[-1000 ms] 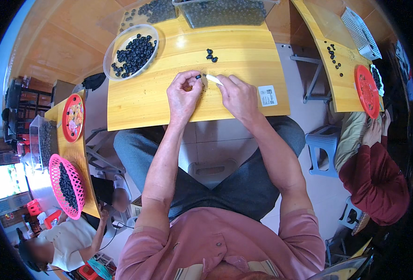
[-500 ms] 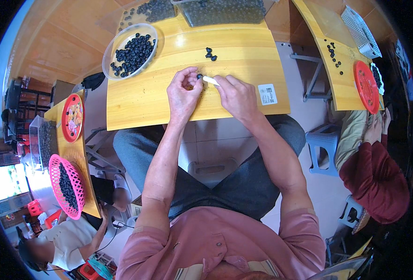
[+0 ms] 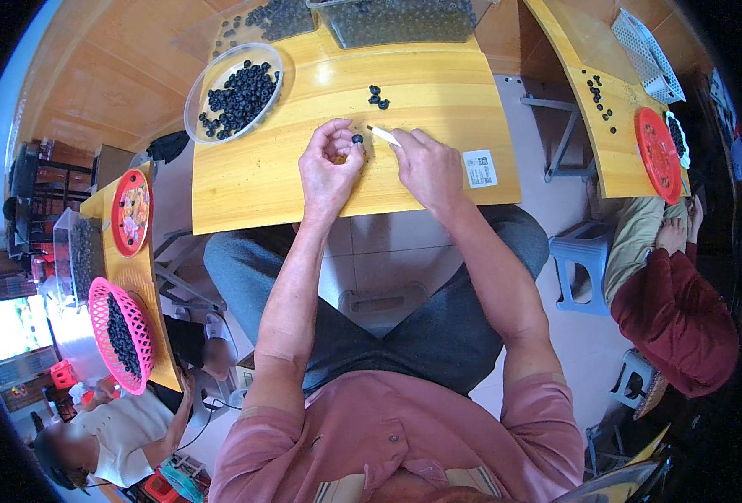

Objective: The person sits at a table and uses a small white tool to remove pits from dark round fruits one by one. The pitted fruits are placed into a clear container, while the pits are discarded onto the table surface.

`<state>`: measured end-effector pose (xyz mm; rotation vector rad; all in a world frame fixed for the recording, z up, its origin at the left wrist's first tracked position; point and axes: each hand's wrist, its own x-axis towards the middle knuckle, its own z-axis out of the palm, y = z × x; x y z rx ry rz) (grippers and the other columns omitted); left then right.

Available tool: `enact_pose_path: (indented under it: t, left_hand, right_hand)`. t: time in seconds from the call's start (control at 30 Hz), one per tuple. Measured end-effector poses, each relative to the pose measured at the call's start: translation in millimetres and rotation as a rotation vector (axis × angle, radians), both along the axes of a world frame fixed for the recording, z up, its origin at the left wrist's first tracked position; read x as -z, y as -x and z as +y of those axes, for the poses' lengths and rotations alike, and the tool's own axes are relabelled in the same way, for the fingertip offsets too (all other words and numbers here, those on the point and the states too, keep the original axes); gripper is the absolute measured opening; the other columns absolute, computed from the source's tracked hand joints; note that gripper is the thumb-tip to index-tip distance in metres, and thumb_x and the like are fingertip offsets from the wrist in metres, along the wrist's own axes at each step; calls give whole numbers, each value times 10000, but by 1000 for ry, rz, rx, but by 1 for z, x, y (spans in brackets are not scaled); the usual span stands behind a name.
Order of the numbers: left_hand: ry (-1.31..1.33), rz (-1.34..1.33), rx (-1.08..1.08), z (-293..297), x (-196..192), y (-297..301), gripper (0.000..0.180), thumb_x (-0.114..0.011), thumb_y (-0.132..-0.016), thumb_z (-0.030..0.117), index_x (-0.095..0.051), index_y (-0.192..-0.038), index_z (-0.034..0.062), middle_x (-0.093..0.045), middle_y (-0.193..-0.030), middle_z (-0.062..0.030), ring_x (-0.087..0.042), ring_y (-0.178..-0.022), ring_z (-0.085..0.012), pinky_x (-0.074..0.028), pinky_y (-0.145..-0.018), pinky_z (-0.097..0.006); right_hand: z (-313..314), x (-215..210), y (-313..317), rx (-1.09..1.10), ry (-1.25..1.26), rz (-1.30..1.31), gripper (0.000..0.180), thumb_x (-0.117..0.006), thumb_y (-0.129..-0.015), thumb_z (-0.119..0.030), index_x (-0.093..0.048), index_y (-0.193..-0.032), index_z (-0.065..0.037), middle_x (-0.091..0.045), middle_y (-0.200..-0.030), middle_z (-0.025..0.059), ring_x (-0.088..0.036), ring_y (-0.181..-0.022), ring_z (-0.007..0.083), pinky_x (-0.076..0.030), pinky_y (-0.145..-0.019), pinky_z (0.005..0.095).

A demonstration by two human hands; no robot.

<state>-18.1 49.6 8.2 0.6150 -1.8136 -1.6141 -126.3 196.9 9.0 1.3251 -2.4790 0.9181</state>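
Over the yellow table [image 3: 262, 193], my left hand [image 3: 327, 168] pinches a small round black piece [image 3: 357, 139] between thumb and fingertips. Its other fingers curl loosely. My right hand [image 3: 429, 172] is closed around a slim white tool [image 3: 385, 136] with a dark tip. That tip points at the black piece and stands just apart from it. Several similar black pieces [image 3: 375, 90] lie beyond my hands. A clear round tub [image 3: 190, 105] at the far left of the table is filled with more of them.
Clear bins [image 3: 404, 38] of dark pieces stand at the far edge. A white label [image 3: 480, 168] lies right of my right hand. Side tables hold red plates [image 3: 658, 155], a pink basket [image 3: 146, 335] and a white basket [image 3: 639, 54]. People sit on both sides.
The white tool's tip has come away from the black piece as my right hand shifted slightly right. My left hand stays in place with the piece.
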Motion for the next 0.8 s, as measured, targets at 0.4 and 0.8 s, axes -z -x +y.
enact_pose_path:
  t: [0.4, 0.8]
  left_hand:
    - [304, 126, -262, -61, -14, -18, 145, -727, -940, 4, -772, -1075, 36, -703, -1045, -44, -655, -924, -107, -539, -841, -255]
    - [804, -279, 153, -72, -47, 49, 287, -770, -915, 74, -751, -1200, 48, -699, -1169, -187, -696, -1069, -344, -611, -851, -424]
  right_hand:
    - [0, -2, 5, 56, 187, -249, 205, -726, -957, -188, -768, -1141, -108, -752, -954, 140, -737, -849, 371, -587, -752, 479]
    - [8, -10, 35, 227, 388, -457, 223, -748, -955, -128, -782, -1153, -31, -791, -990, 176, -768, -887, 319, -572, -796, 398]
